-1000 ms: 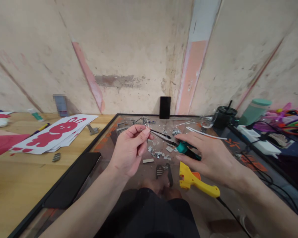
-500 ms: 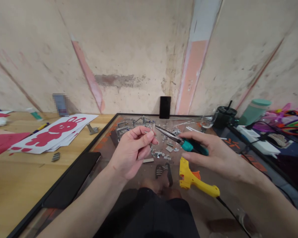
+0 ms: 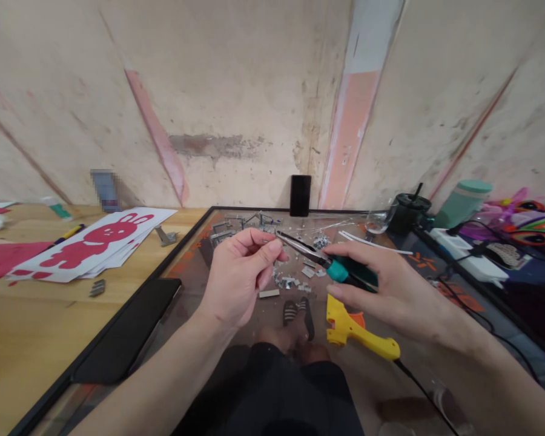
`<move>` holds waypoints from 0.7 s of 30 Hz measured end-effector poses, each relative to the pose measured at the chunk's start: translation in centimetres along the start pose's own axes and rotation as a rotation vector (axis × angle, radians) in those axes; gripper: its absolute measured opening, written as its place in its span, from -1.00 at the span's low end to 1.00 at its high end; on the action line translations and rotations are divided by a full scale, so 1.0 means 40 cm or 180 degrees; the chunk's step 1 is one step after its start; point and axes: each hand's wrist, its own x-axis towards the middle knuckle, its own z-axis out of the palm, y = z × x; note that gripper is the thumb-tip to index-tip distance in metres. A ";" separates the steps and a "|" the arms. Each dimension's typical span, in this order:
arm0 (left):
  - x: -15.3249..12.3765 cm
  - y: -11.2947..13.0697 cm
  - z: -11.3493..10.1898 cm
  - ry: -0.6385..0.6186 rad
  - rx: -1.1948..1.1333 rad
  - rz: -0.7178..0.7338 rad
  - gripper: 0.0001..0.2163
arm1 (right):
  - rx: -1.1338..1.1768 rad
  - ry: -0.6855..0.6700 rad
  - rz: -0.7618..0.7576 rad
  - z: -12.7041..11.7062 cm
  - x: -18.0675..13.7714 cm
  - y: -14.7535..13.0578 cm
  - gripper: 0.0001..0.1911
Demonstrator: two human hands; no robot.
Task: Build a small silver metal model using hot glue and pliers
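My left hand (image 3: 238, 275) is raised over the glass table (image 3: 172, 266), thumb and forefinger pinched on a tiny metal piece too small to name. My right hand (image 3: 386, 287) grips teal-handled needle-nose pliers (image 3: 320, 259). The pliers' jaws point left and reach the pinched fingertips of my left hand. Several small metal bits (image 3: 290, 281) lie scattered on the glass under both hands.
A yellow glue gun (image 3: 358, 333) with a black cord lies under my right hand. Rabbit cut-out sheets (image 3: 95, 242) rest on the wooden table at left. A dark phone (image 3: 127, 330) lies at the glass edge, another (image 3: 300, 195) stands against the wall. Cups, a power strip and cables crowd the right.
My right hand lifted the pliers off the glass and swung their jaws left up to my left fingertips. My left hand stayed pinched and barely moved.
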 end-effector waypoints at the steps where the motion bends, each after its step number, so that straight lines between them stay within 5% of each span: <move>1: -0.001 0.001 0.001 0.0046 0.0064 0.0066 -0.90 | -0.0035 0.0022 0.0005 0.000 -0.003 -0.003 -0.62; 21: 0.005 -0.040 -0.012 0.0489 0.1394 0.0895 -0.96 | -0.0659 -0.0105 0.0279 0.019 -0.004 -0.048 -0.69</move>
